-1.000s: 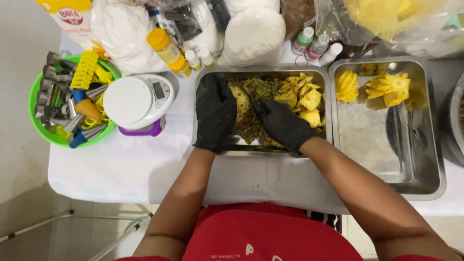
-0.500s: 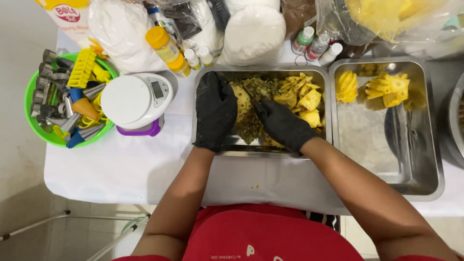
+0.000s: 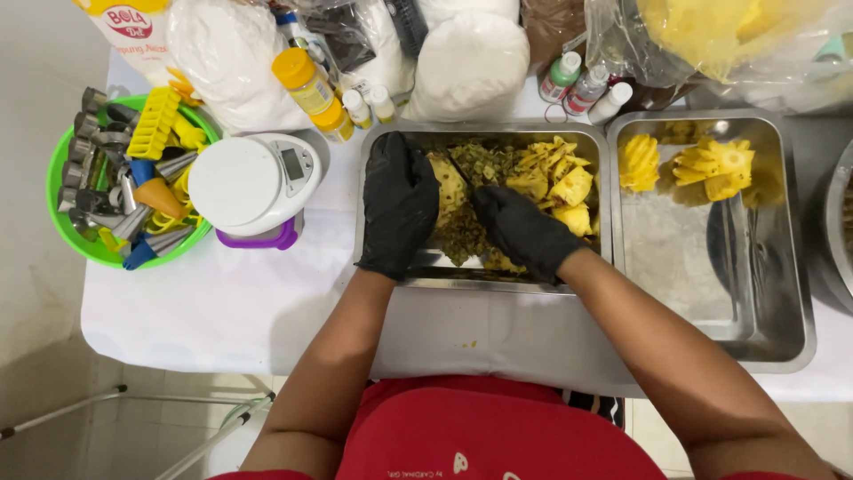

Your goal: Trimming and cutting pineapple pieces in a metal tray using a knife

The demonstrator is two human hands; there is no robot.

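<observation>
1. A white bag [image 3: 133,31] stands at the far left corner of the table, with a red oval label and an orange band across its top.
2. Just right of it lies a clear plastic bag of white powder [image 3: 227,58].
3. A yellow bottle with an orange cap [image 3: 311,89] lies tilted beside that bag, wearing a yellow label.
4. A round white kitchen scale [image 3: 253,187] on a purple base sits near the left hand; its small grey screen [image 3: 291,164] looks blank.
5. Three small bottles [image 3: 582,89] with white caps stand beyond the trays, one with a green label.
6. A clear bag of yellow fruit [image 3: 711,36] fills the far right corner.
</observation>
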